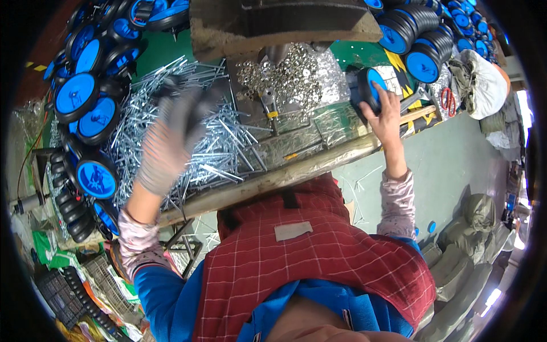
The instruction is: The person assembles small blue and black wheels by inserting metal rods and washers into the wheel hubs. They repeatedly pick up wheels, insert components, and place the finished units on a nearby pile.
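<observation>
Wheels and rods crowd a green surface

The green surface [162, 48] ends at a rounded front edge [296, 171], beyond which a pale floor [439, 159] shows with thin rods strewn on it. Blue-and-black wheels [77, 97] pile up along the left; more stand in rows at the far right. Shiny nuts [296, 74] lie heaped below a heavy block [285, 28], and red-handled scissors [448, 102] lie at the right. A dark crate [60, 299] sits at lower left, its contents unclear; grey sacks [464, 245] slump at right.

The right hand [384, 117], partly open, has its fingers on a single wheel [374, 82] at the surface's right side. The gloved left hand [165, 148] blurs over the metal rods [222, 137], a dark shape [196, 117] against it; its opening and hold cannot be told.
</observation>
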`<action>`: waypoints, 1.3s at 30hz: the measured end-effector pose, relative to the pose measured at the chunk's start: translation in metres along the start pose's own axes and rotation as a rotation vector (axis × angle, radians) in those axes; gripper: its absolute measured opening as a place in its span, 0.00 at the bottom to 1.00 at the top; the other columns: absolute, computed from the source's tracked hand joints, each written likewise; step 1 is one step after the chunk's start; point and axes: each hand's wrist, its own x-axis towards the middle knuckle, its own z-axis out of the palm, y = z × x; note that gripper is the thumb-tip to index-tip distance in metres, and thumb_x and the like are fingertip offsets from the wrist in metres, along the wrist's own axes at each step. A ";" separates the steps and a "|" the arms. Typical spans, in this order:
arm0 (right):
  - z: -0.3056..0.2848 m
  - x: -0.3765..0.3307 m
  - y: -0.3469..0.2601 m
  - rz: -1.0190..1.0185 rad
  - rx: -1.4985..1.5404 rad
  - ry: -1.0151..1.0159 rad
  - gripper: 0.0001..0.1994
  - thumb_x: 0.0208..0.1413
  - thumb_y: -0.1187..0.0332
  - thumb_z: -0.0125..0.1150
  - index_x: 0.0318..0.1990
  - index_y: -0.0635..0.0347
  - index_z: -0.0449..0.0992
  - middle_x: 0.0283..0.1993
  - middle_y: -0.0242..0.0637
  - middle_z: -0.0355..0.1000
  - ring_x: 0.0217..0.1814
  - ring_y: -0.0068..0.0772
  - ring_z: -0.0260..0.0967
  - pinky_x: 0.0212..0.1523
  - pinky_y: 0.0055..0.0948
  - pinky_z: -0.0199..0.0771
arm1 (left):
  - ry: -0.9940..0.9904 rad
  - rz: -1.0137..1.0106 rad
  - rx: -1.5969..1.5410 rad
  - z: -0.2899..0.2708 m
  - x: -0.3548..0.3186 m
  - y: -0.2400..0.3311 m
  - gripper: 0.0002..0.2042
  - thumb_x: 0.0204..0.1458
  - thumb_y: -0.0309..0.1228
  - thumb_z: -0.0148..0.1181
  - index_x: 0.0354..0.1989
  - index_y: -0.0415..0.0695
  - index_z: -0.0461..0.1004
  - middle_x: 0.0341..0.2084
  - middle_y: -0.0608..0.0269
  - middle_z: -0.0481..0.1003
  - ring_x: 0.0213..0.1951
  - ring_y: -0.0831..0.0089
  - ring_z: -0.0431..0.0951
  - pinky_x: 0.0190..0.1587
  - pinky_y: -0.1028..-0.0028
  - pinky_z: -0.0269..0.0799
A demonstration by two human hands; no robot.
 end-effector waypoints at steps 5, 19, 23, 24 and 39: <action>0.007 -0.021 -0.063 0.465 1.125 -0.093 0.29 0.63 0.55 0.52 0.62 0.71 0.64 0.62 0.47 0.66 0.62 0.35 0.63 0.63 0.33 0.62 | -0.209 0.334 -0.255 0.031 -0.045 0.062 0.17 0.36 0.28 0.70 0.37 0.41 0.74 0.29 0.55 0.73 0.33 0.54 0.77 0.36 0.63 0.76; 0.016 -0.024 -0.116 0.331 1.745 -0.387 0.29 0.63 0.53 0.53 0.61 0.71 0.63 0.56 0.42 0.70 0.59 0.30 0.65 0.60 0.29 0.64 | -0.273 0.107 -0.694 0.072 -0.065 0.068 0.29 0.32 0.37 0.76 0.44 0.46 0.70 0.36 0.56 0.73 0.37 0.53 0.77 0.37 0.62 0.76; 0.013 -0.022 -0.121 0.245 1.554 -0.413 0.27 0.64 0.54 0.51 0.60 0.69 0.66 0.54 0.39 0.71 0.57 0.28 0.65 0.58 0.27 0.63 | -0.273 0.163 -0.770 0.071 -0.063 0.064 0.28 0.33 0.36 0.76 0.44 0.46 0.70 0.37 0.57 0.73 0.37 0.53 0.77 0.37 0.62 0.76; 0.013 -0.023 -0.123 0.256 1.535 -0.415 0.26 0.64 0.54 0.51 0.60 0.68 0.67 0.54 0.37 0.71 0.56 0.27 0.65 0.57 0.27 0.63 | -0.280 0.162 -0.758 0.071 -0.064 0.063 0.28 0.33 0.36 0.76 0.44 0.46 0.70 0.37 0.56 0.73 0.37 0.53 0.77 0.36 0.62 0.76; -0.002 -0.012 -0.130 0.088 1.412 -0.458 0.28 0.59 0.53 0.55 0.59 0.66 0.67 0.54 0.41 0.72 0.56 0.30 0.67 0.58 0.30 0.64 | -0.336 0.153 -0.750 0.068 -0.069 0.058 0.27 0.35 0.34 0.74 0.46 0.46 0.70 0.36 0.54 0.74 0.35 0.52 0.78 0.32 0.62 0.76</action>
